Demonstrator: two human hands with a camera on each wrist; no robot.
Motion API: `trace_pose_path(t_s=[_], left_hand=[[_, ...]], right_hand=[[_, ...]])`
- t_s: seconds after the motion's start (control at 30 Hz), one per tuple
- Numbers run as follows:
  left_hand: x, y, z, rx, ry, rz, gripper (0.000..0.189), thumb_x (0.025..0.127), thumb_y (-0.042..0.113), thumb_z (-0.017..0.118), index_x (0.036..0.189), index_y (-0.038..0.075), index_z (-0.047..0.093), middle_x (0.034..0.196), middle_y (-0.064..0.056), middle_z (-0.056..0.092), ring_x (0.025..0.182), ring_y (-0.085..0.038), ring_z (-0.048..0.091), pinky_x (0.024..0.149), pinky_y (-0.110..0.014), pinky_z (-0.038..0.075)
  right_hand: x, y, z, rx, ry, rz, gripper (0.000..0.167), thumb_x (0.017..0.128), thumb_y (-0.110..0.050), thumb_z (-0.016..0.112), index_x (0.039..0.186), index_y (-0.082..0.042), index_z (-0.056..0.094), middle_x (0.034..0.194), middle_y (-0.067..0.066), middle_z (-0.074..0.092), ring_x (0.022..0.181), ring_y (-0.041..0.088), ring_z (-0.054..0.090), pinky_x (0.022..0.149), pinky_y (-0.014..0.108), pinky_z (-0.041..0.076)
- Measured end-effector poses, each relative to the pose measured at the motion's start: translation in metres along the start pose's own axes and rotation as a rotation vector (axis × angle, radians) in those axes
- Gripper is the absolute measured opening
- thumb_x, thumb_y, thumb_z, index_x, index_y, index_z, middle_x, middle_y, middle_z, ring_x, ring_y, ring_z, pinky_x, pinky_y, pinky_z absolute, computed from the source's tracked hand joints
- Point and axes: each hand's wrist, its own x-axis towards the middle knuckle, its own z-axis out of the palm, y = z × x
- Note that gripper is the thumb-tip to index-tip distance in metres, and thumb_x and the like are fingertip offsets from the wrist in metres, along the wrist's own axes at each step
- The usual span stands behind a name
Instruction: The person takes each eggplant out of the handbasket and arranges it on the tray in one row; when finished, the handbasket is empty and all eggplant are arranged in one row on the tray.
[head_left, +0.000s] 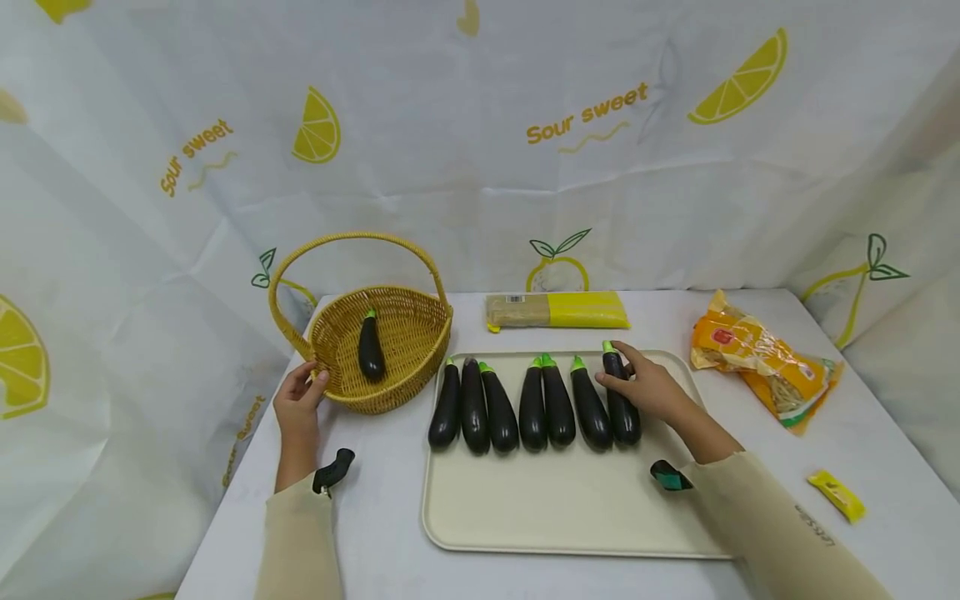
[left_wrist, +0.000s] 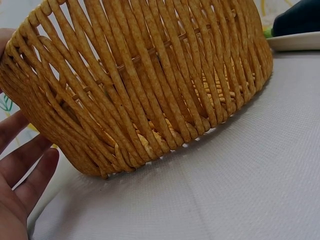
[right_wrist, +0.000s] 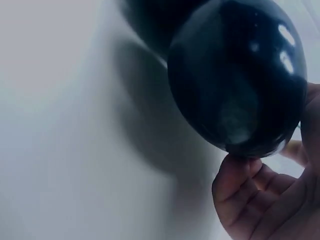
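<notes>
My left hand (head_left: 298,402) holds the rim of a wicker basket (head_left: 408,390) with a tall handle. In the left wrist view its fingers (left_wrist: 37,172) lie along the outside of the woven wall. A single eggplant (head_left: 371,348) rests inside the basket. On a cream tray (head_left: 540,508) several dark eggplants lie in a row, green stems pointing away from me. My right hand (head_left: 651,387) grips the rightmost eggplant (head_left: 622,408) near its stem end, thumb on its left. In the right wrist view the round glossy end of that eggplant (right_wrist: 237,80) shows close up.
Behind the tray lies a yellow packet of noodles (head_left: 555,310). An orange bag (head_left: 765,358) sits at the right, with a small yellow wrapper (head_left: 837,496) nearer me. A white printed curtain (head_left: 465,167) hangs behind the white table (head_left: 375,517).
</notes>
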Motion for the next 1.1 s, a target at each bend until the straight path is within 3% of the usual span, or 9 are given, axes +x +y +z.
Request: trace_pose_path(t_s=[0.17, 0.3, 0.47, 0.8, 1.1], left_hand=[[0.0, 0.0, 0.0, 0.001, 0.0, 0.0, 0.037, 0.089, 0.011, 0.072, 0.121, -0.004, 0.061, 0.126, -0.011, 0.057, 0.106, -0.016, 0.058, 0.079, -0.018, 0.05], [0.0, 0.0, -0.001, 0.021, -0.001, -0.006, 0.039, 0.09, 0.013, 0.072, 0.122, -0.004, 0.06, 0.126, -0.008, 0.057, 0.108, -0.016, 0.058, 0.081, -0.018, 0.049], [0.002, 0.0, -0.001, 0.041, 0.001, -0.008, 0.038, 0.09, 0.015, 0.072, 0.122, -0.001, 0.061, 0.128, -0.007, 0.056, 0.109, -0.016, 0.057, 0.082, -0.017, 0.048], [0.004, 0.0, 0.001, -0.014, -0.005, 0.002, 0.038, 0.09, 0.012, 0.071, 0.123, -0.003, 0.06, 0.125, -0.007, 0.058, 0.107, -0.016, 0.059, 0.08, -0.018, 0.05], [0.002, -0.001, 0.0, 0.007, -0.001, -0.018, 0.04, 0.09, 0.014, 0.071, 0.124, -0.003, 0.059, 0.128, -0.009, 0.056, 0.107, -0.016, 0.058, 0.08, -0.018, 0.05]], right_hand=[[-0.004, 0.003, 0.006, -0.028, -0.002, 0.0, 0.081, 0.094, -0.054, 0.055, 0.15, -0.003, 0.028, 0.107, 0.021, 0.059, 0.089, 0.031, 0.056, 0.081, 0.051, 0.047], [-0.007, -0.001, 0.006, -0.051, 0.008, -0.028, 0.066, 0.099, -0.043, 0.052, 0.145, 0.001, 0.036, 0.104, 0.018, 0.061, 0.086, 0.029, 0.057, 0.079, 0.049, 0.047], [-0.01, -0.007, 0.006, -0.035, -0.015, -0.024, 0.055, 0.097, -0.032, 0.056, 0.138, 0.003, 0.046, 0.106, 0.018, 0.061, 0.088, 0.028, 0.057, 0.078, 0.046, 0.047], [-0.013, -0.012, 0.012, -0.052, 0.059, 0.029, 0.052, 0.096, -0.034, 0.056, 0.134, 0.002, 0.05, 0.108, 0.02, 0.061, 0.092, 0.033, 0.057, 0.081, 0.05, 0.046], [-0.021, -0.011, 0.013, -0.072, 0.084, 0.002, 0.054, 0.097, -0.036, 0.056, 0.134, 0.003, 0.049, 0.101, 0.016, 0.061, 0.085, 0.029, 0.056, 0.075, 0.045, 0.046]])
